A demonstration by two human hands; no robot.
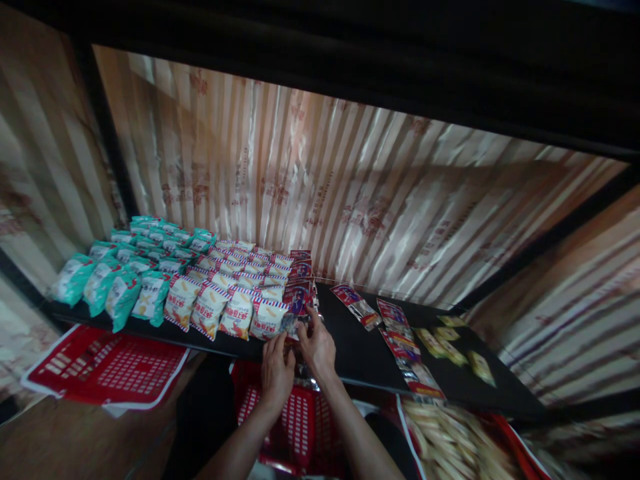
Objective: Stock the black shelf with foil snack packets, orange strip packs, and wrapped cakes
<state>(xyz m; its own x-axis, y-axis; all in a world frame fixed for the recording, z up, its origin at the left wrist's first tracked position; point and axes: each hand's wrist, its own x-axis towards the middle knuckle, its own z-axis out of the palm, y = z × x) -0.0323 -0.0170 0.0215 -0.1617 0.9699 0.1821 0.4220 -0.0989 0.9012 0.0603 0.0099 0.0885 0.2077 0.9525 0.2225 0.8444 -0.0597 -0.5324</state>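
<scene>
At the front edge of the black shelf, my left hand (277,373) and my right hand (319,347) are close together at a purple-and-red snack packet (291,323) with a silvery lower part. Bent fingers of my left hand close on its near end, partly hiding it. My right hand grips its right side with thumb and fingers, the index finger stretched forward. Behind it, similar purple packets (300,270) form a row running back to the wall. Directly left stand white snack bags (239,312) with red-and-blue striped tops, in several rows. Shiny silver wrapping (306,379) shows below my hands.
Teal bags (153,297) fill the shelf's left end. More purple-red packets (357,307) and small yellow-green packets (481,369) lie to the right. Red baskets (135,367) sit below the shelf, one holding pale long packs (450,440). A dark upper shelf (350,60) hangs overhead.
</scene>
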